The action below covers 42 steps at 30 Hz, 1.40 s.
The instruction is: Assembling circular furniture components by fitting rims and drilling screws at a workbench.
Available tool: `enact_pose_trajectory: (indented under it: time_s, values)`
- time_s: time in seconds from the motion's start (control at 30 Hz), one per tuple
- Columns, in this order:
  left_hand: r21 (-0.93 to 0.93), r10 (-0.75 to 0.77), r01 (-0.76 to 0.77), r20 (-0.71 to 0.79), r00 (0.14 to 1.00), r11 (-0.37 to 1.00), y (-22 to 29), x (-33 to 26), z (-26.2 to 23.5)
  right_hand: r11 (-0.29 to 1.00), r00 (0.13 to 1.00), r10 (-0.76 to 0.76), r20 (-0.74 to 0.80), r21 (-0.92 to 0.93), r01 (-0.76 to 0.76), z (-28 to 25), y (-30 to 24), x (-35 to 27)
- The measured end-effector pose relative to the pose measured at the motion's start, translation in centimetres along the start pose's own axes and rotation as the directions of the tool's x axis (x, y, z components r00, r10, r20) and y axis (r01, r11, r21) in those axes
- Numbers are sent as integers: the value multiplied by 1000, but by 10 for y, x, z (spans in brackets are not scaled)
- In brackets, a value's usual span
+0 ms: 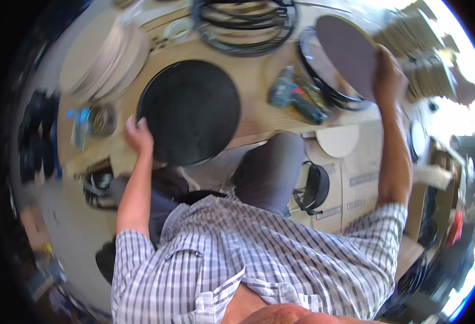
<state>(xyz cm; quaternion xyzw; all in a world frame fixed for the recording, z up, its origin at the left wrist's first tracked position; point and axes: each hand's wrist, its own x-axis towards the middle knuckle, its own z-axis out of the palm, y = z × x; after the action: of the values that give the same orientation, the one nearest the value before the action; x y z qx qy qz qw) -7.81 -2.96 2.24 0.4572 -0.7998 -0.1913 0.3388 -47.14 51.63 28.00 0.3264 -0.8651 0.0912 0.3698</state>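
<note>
My left hand [139, 136] grips the left rim of a large black round disc [191, 110], its fingers closed at the edge. The disc lies at the near edge of the worktable, partly over my lap. On the right, my right hand [389, 78] is raised and closed on the edge of a thin brown round disc [348, 51], held tilted. Below that disc, partly hidden by it, lie black rings [315, 75]. A teal and black cordless drill [288, 92] rests on the table between the two discs, with another power tool [308, 107] beside it.
Pale round boards [94, 54] are stacked at the far left, with more stacks [415, 38] at the far right. Nested black rings [245, 27] stand at the back. A plastic bottle [79, 129] and a jar [102, 120] are at left. A pale disc [337, 140] lies on cardboard [356, 178].
</note>
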Motion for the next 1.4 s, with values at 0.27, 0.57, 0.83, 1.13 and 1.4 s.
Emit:
enact_pose_trajectory:
  time_s: [0.27, 0.57, 0.83, 1.13, 1.4]
  values:
    - [-348, 286, 917, 874, 393, -195, 190, -64, -83, 776, 840, -528, -126, 331, 537, -77, -205, -16]
    - [-470, 95, 828, 850, 518, -306, 62, -58, -72, 360, 661, -723, -199, 709, 606, -3, -333, -85]
    - [-553, -61, 818, 832, 551, -159, 48, -55, -22, 670, 833, -508, 220, 708, 221, 67, -340, -111]
    - [-642, -340, 592, 485, 805, 486, 14, -75, 9, 916, 811, 61, 582, 290, -277, 164, -361, -89]
    - [-308, -137, 269, 389, 911, 913, 17, -82, -24, 922, 813, 7, 583, 310, -230, 191, -351, -86]
